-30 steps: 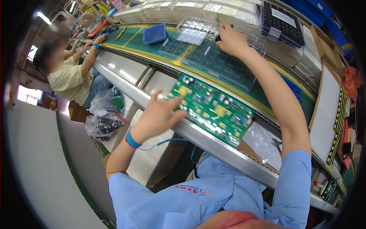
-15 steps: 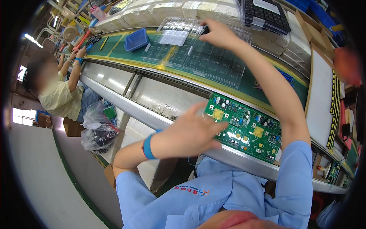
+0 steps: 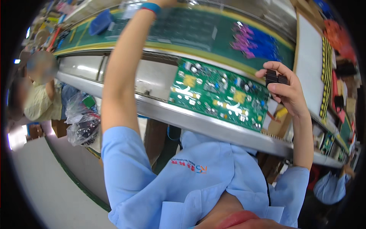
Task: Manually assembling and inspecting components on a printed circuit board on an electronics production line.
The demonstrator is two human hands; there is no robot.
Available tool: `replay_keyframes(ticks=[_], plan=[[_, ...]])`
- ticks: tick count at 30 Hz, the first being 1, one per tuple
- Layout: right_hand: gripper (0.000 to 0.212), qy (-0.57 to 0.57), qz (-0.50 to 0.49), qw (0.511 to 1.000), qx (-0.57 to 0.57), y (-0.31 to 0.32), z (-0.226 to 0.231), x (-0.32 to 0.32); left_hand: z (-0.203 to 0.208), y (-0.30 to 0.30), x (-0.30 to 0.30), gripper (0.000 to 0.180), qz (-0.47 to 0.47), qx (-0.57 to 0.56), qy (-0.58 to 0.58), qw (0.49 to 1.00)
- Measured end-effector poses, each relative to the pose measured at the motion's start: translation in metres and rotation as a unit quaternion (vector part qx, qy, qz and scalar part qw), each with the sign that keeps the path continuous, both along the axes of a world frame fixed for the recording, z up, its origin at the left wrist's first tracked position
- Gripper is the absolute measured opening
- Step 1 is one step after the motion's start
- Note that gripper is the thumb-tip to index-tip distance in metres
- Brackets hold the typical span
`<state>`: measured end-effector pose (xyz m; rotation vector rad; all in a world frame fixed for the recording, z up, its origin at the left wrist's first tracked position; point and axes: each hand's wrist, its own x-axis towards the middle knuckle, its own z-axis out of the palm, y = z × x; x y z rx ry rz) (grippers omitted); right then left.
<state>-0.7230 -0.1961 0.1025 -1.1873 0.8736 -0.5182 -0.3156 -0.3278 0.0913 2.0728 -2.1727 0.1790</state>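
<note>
My right hand (image 3: 291, 91) is closed around small black block-shaped parts (image 3: 271, 77), held between thumb and fingers just past the right end of a green circuit board (image 3: 206, 87). The board is populated with components and rests on the metal rail nearest me. My left arm reaches far forward across the bench. At the top edge my left hand (image 3: 164, 3) is partly cut off, near the clear plastic trays (image 3: 179, 32), and its fingers do not show. A bunch of blue wires (image 3: 263, 44) with pink ends lies beyond the board, short of my right hand.
A blue bin (image 3: 100, 23) stands at the far left of the green bench. Metal rails (image 3: 228, 131) run across in front of me. Plastic bags (image 3: 82, 126) lie at the left, near another person (image 3: 45, 95). A white panel (image 3: 308, 63) with a yellow-black strip stands at right.
My right hand has drawn back from the clear trays to the board's right end, carrying black parts. My left hand has gone from above the board out to the trays. The blue wires are uncovered.
</note>
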Motion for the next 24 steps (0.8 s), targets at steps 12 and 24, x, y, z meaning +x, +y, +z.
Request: replay_keyframes(ticks=[12, 24], plan=[[0.053, 0.122, 0.051, 0.970, -0.204, 0.058, -0.015, -0.032, 0.021, 0.009, -0.004, 0.052, -0.043, 0.098, -0.026, 0.994], [0.055, 0.170, 0.064, 0.922, -0.341, 0.085, -0.014, -0.019, 0.026, 0.103, -0.014, 0.036, -0.145, -0.016, 0.839, 0.524]])
